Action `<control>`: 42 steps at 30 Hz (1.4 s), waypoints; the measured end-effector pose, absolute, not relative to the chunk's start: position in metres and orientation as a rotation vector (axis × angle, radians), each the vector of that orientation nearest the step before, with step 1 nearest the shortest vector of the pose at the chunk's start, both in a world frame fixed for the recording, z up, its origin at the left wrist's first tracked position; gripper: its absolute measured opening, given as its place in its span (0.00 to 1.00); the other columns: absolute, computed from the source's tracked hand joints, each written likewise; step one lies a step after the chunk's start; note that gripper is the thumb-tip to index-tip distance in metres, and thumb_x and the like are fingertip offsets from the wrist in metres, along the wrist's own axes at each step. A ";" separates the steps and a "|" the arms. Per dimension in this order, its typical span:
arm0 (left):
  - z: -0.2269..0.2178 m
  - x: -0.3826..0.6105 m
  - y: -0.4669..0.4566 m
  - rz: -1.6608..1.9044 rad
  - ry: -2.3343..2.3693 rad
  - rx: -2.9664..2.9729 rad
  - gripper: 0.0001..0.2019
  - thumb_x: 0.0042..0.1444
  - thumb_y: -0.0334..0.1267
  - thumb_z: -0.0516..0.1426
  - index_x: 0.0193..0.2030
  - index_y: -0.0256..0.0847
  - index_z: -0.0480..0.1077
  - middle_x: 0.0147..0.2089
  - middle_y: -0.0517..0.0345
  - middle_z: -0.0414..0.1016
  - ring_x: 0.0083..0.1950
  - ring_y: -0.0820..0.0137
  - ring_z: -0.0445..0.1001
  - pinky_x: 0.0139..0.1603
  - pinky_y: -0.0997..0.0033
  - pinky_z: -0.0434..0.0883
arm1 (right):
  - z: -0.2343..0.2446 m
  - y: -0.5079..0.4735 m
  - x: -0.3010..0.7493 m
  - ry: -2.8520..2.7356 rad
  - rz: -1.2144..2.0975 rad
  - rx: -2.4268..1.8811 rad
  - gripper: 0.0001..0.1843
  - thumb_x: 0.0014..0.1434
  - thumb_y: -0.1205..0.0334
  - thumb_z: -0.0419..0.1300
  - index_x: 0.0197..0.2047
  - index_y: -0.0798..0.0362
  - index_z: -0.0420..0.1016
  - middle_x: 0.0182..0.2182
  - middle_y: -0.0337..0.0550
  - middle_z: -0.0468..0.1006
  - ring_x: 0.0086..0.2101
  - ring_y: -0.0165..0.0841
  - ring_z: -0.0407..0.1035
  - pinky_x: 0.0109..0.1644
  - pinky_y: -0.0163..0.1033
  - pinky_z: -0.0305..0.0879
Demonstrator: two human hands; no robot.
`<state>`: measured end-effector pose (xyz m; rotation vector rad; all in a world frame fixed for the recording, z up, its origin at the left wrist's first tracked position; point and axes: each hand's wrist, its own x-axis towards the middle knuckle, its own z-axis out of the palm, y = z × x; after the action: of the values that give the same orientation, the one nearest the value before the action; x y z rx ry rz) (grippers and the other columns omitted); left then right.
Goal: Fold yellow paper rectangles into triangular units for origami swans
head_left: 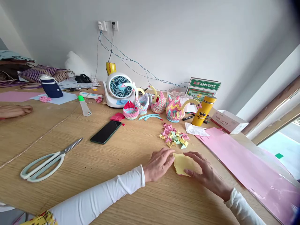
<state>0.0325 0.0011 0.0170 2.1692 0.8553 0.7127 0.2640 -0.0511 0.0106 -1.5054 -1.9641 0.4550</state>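
Observation:
A small stack of yellow square paper [184, 164] lies on the wooden table between my two hands, its edges slightly uneven. My left hand [159, 165] rests at the stack's left edge with its fingers stretched out, the thumb nearest the paper. On the other side, my right hand [207, 175] has its thumb and forefinger spread apart over the right part of the stack. Just beyond lies a loose pile of folded paper pieces [173, 136] in pink, yellow and green.
Folded-paper swans [174, 109] stand farther back, near a fan [119, 89]. A phone [106, 132] and scissors [48, 164] lie left. Pink sheets [250, 165], a yellow bottle [203, 111] and a sticky-note box [228, 121] are right. Another person's hand [17, 111] rests far left.

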 end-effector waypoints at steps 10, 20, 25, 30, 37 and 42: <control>0.006 0.036 -0.018 0.787 0.916 2.319 0.16 0.66 0.40 0.41 0.57 0.47 0.60 0.56 0.56 0.68 0.58 0.69 0.64 0.59 0.64 0.60 | -0.005 -0.058 0.262 -2.215 0.101 -1.474 0.20 0.60 0.51 0.57 0.53 0.50 0.68 0.47 0.51 0.74 0.47 0.44 0.67 0.49 0.51 0.62; -0.002 0.038 -0.013 0.821 0.882 2.334 0.16 0.66 0.40 0.42 0.55 0.41 0.62 0.55 0.53 0.69 0.57 0.68 0.65 0.58 0.65 0.60 | 0.001 -0.059 0.259 -2.194 0.134 -1.442 0.11 0.62 0.54 0.54 0.43 0.49 0.74 0.43 0.47 0.76 0.44 0.42 0.69 0.47 0.48 0.61; -0.003 0.037 -0.012 0.861 0.860 2.270 0.16 0.66 0.39 0.42 0.55 0.41 0.62 0.54 0.52 0.70 0.57 0.67 0.66 0.58 0.65 0.60 | 0.007 -0.056 0.260 -2.113 0.097 -1.399 0.14 0.66 0.61 0.48 0.36 0.52 0.74 0.37 0.45 0.78 0.39 0.38 0.71 0.44 0.44 0.61; 0.007 0.037 -0.014 0.984 0.813 2.088 0.18 0.62 0.41 0.50 0.57 0.40 0.62 0.52 0.52 0.71 0.51 0.67 0.69 0.56 0.67 0.62 | 0.027 -0.052 0.252 -1.981 0.000 -1.392 0.12 0.65 0.59 0.51 0.36 0.52 0.74 0.31 0.44 0.78 0.32 0.37 0.71 0.43 0.45 0.59; 0.007 0.039 -0.007 1.007 0.727 1.644 0.14 0.56 0.46 0.56 0.31 0.34 0.70 0.28 0.59 0.70 0.30 0.74 0.68 0.32 0.76 0.66 | 0.030 -0.054 0.225 -1.741 0.659 -1.341 0.12 0.62 0.52 0.54 0.38 0.51 0.72 0.33 0.43 0.78 0.33 0.36 0.71 0.36 0.38 0.63; 0.003 0.039 -0.004 1.054 0.686 1.448 0.15 0.53 0.48 0.58 0.30 0.35 0.66 0.27 0.61 0.67 0.27 0.75 0.66 0.27 0.77 0.67 | 0.022 -0.058 0.221 -1.487 1.040 -1.251 0.16 0.58 0.51 0.59 0.26 0.52 0.63 0.21 0.37 0.74 0.24 0.31 0.68 0.28 0.34 0.61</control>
<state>0.0390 -0.0044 0.0033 1.4480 0.6861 1.0539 0.2210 -0.0575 0.0219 -1.2512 -1.4875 1.0405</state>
